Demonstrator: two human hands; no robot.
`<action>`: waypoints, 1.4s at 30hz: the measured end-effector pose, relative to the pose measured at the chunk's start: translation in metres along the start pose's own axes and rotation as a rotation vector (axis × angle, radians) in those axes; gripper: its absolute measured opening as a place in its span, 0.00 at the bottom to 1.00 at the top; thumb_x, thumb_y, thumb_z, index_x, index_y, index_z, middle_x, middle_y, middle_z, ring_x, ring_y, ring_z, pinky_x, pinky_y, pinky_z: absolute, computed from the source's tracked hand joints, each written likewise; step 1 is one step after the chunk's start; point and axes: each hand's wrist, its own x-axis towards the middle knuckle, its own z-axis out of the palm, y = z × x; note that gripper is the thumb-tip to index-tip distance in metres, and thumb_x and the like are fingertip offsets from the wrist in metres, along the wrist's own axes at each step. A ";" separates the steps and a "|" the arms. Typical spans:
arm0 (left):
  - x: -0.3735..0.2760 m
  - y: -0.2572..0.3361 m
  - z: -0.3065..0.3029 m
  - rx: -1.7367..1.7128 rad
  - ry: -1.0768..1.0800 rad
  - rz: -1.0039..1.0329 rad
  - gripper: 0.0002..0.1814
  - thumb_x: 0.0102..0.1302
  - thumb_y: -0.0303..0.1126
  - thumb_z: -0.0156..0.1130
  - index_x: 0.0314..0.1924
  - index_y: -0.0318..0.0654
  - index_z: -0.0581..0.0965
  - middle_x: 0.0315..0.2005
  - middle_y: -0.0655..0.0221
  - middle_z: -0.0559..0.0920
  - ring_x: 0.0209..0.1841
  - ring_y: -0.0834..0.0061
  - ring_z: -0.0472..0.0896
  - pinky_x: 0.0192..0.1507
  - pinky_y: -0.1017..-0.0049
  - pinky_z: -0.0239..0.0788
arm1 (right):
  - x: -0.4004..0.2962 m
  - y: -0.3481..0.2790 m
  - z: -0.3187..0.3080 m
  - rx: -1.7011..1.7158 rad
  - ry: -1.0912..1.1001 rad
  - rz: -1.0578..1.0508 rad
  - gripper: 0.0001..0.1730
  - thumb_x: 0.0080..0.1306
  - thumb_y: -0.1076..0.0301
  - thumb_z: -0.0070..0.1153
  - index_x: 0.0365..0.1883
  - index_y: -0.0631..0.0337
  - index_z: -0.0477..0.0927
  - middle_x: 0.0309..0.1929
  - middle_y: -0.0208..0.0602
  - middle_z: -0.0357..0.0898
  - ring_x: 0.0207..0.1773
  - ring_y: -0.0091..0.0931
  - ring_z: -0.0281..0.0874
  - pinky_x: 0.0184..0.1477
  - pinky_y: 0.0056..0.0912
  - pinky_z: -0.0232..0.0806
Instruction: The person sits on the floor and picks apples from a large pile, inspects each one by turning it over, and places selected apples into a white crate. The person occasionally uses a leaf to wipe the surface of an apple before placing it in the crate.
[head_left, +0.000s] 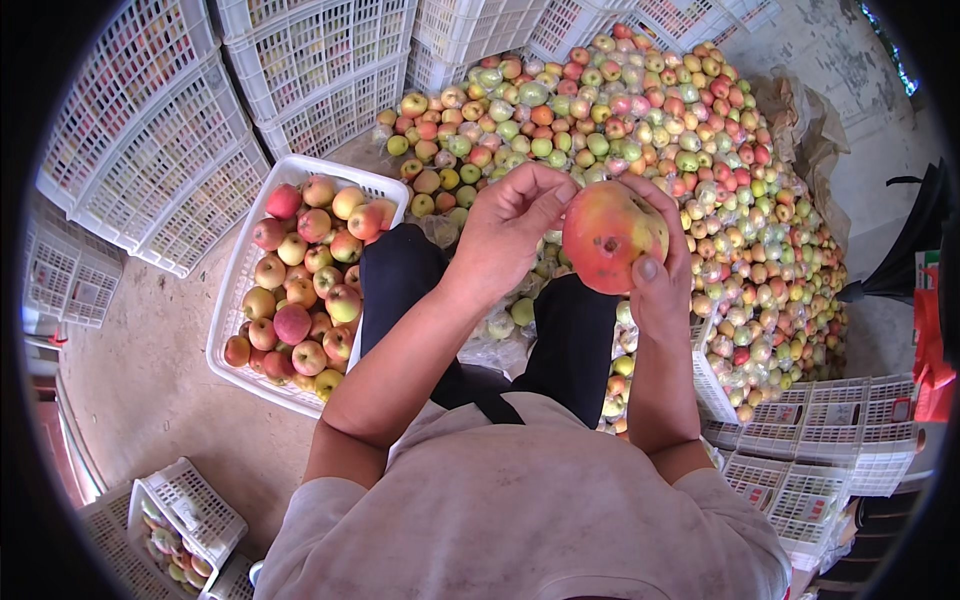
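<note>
A large red-and-yellow apple (613, 238) is held up in front of me, with dark spots around a small hollow on its side. My right hand (667, 262) grips it from the right, thumb across the near side and fingers behind. Curled fingers of my left hand (514, 225) meet the apple's left edge; whether they pinch anything is hidden. To my left, beside my knee, a white plastic crate (234, 315) holds many unwrapped apples. Beyond my hands spreads a big heap of red, yellow and green apples (600, 142), several of them in clear plastic film.
Stacked white crates (322, 75) filled with fruit line the far left. More crates (810, 442) stand at the right, and a tilted crate (191, 510) with apples lies lower left. Brown paper (806, 127) edges the heap. A black umbrella (904, 240) is at the far right.
</note>
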 end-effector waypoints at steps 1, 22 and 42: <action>-0.001 -0.004 -0.004 0.017 0.009 -0.012 0.10 0.77 0.35 0.55 0.47 0.37 0.79 0.43 0.73 0.82 0.44 0.83 0.77 0.51 0.77 0.69 | 0.000 0.001 -0.001 0.017 -0.003 0.008 0.51 0.53 0.40 0.71 0.66 0.66 0.68 0.60 0.41 0.73 0.62 0.31 0.74 0.63 0.37 0.67; -0.022 -0.002 0.019 0.629 0.049 0.538 0.20 0.59 0.27 0.72 0.53 0.39 0.83 0.55 0.59 0.78 0.54 0.62 0.79 0.57 0.68 0.72 | -0.003 0.013 -0.008 0.134 0.100 0.059 0.39 0.63 0.54 0.66 0.66 0.66 0.68 0.62 0.42 0.74 0.64 0.30 0.72 0.67 0.35 0.63; -0.017 -0.015 0.026 0.634 0.031 0.518 0.16 0.61 0.24 0.71 0.49 0.37 0.79 0.55 0.60 0.77 0.56 0.64 0.78 0.57 0.69 0.70 | -0.008 0.024 -0.021 0.173 0.160 0.126 0.38 0.64 0.56 0.66 0.66 0.67 0.67 0.62 0.41 0.73 0.64 0.29 0.71 0.67 0.34 0.62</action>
